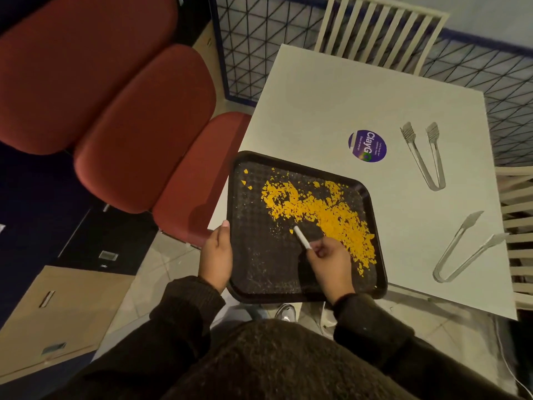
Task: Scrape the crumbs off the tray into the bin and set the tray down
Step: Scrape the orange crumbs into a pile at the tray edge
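Observation:
A black tray (259,272) sticks out over the near left corner of the white table (331,105). Yellow crumbs (323,209) lie scattered across its middle and right side. My left hand (217,255) grips the tray's left rim, thumb on top. My right hand (328,262) pinches a thin white stick (302,237) over the tray, its tip touching the tray surface near the edge of the crumbs. No bin is in view.
Two metal tongs (424,155) (467,249) lie on the table's right side, beyond a round purple sticker (367,146). Red cushioned seats (138,134) stand to the left, white slatted chairs (377,33) at the far and right sides. A wire-mesh partition (259,44) runs behind.

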